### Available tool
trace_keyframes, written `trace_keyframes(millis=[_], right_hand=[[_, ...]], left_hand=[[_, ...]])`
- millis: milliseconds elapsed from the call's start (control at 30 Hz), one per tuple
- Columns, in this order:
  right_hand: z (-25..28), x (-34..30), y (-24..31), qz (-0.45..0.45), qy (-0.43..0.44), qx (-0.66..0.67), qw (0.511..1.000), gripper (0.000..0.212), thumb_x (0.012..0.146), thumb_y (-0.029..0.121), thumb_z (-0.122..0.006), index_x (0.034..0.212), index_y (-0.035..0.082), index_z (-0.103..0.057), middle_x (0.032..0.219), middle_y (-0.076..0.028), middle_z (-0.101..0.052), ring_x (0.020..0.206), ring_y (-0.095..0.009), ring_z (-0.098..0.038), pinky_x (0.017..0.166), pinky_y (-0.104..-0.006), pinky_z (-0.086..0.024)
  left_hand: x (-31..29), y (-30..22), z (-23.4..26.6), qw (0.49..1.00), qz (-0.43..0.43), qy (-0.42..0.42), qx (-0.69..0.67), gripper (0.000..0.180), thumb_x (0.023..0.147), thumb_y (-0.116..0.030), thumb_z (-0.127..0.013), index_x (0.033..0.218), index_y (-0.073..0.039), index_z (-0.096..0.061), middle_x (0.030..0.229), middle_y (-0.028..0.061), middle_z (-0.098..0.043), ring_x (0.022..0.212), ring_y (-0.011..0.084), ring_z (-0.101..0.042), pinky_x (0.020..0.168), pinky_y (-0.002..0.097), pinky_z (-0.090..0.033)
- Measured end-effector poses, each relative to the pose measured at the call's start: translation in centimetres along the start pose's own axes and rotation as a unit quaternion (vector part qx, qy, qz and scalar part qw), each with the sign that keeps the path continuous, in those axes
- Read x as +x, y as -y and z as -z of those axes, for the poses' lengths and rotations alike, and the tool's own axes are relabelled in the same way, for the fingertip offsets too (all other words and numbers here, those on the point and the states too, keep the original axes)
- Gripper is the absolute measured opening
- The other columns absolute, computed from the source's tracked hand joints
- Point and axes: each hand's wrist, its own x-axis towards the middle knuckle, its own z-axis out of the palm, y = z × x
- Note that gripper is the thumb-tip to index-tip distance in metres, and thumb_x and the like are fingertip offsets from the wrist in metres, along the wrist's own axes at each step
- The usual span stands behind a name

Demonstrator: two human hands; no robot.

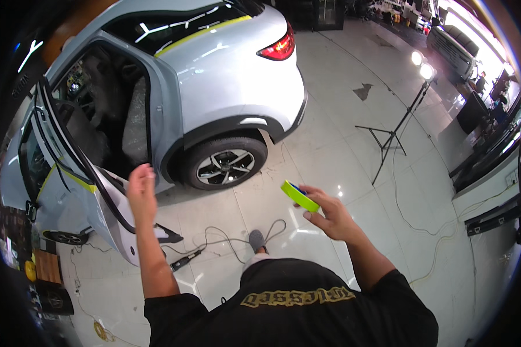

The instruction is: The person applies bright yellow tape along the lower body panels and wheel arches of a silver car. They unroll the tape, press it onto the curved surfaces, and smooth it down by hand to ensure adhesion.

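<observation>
The yellow-green roll of tape (300, 200) is held in the person's right hand (325, 213), to the right of the rear wheel (227, 163) as viewed and above the tiled floor (283, 155); thumb and fingers close around its near right side. The left hand (142, 188) is raised in front of the open car doorway (107, 110), fingers close together; whether they pinch anything cannot be told. In this inspector's judgement the roll is light, firm as a ring and hardy, its free strip thin, pliable and likely tacky rather than slippery; best hold is across the rim, thumb outside, fingers inside the blue-looking core. No label is legible on the roll. Gold ornate lettering crosses the black shirt (330, 324); the wheel's centre badge is too small to read.
</observation>
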Motion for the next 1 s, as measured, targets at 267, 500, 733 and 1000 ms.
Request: trace_keyframes(millis=[267, 500, 733, 1000], right_hand=[[-2.1, 2.4, 1.8, 0.109, 0.012, 0.017, 0.994, 0.016, 0.075, -0.003, -0.059, 0.09, -0.001, -0.063, 0.136, -0.013, -0.063, 0.15, -0.045, -0.025, 0.119, -0.0568, -0.027], [-1.6, 0.9, 0.8, 0.138, -0.014, -0.067, 0.988, 0.016, 0.07, -0.004, -0.058, 0.085, 0.002, -0.062, 0.132, -0.011, -0.065, 0.149, -0.046, -0.026, 0.119, -0.0603, -0.023], [-0.7, -0.3, 0.8, 0.156, -0.034, -0.23, 0.96, 0.018, 0.071, -0.003, -0.058, 0.087, 0.004, -0.065, 0.129, -0.005, -0.066, 0.148, -0.044, -0.028, 0.119, -0.0676, -0.019], [-0.4, -0.6, 0.2, 0.133, -0.03, -0.304, 0.943, 0.017, 0.074, -0.002, -0.06, 0.088, 0.005, -0.066, 0.129, -0.003, -0.064, 0.149, -0.042, -0.026, 0.121, -0.0661, -0.015]], left_hand=[[-10.7, -13.3, -12.4, 0.945, -0.124, 0.272, -0.131, 0.031, 0.088, -0.007, -0.07, 0.118, -0.001, -0.064, 0.112, 0.0122, -0.065, 0.102, 0.0221, -0.065, 0.09, 0.0339, -0.052], [-11.6, -13.9, -12.9, 0.94, -0.169, 0.289, -0.068, 0.027, 0.085, -0.006, -0.071, 0.11, 0.0, -0.064, 0.105, 0.0133, -0.063, 0.095, 0.0255, -0.067, 0.085, 0.0334, -0.053], [-13.4, -13.5, -16.3, 0.951, -0.087, 0.28, -0.102, 0.02, 0.087, -0.001, -0.067, 0.106, 0.001, -0.064, 0.102, 0.0109, -0.064, 0.093, 0.0189, -0.066, 0.085, 0.0311, -0.052], [-13.3, -11.2, -18.3, 0.936, -0.003, 0.302, -0.182, 0.024, 0.09, -0.003, -0.066, 0.113, 0.003, -0.061, 0.106, 0.0128, -0.065, 0.094, 0.0209, -0.068, 0.085, 0.0317, -0.054]])
